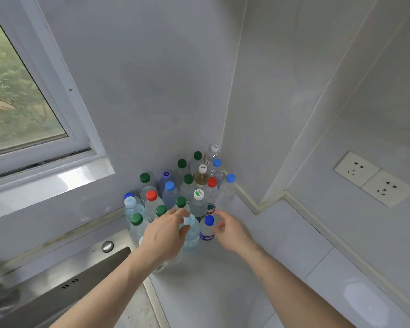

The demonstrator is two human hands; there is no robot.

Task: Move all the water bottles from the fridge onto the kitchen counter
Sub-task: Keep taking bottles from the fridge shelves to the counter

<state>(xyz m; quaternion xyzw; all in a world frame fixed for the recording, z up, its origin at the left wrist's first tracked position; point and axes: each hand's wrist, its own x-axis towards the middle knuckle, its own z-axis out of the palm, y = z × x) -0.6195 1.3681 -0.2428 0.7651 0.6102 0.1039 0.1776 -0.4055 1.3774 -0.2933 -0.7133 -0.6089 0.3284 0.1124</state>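
Note:
Several water bottles with green, blue, red and white caps stand packed in the corner of the white kitchen counter. My left hand curls its fingers and thumb around the neck of a pale blue bottle at the front of the group. My right hand holds a small bottle with a dark blue cap from its right side. Both bottles stand upright on the counter, side by side. The fridge is out of view.
A steel sink lies at the left, its rim touching the bottle group. A window with a sill is above it. Walls close the corner behind the bottles. Two wall sockets sit at the right, above bare counter.

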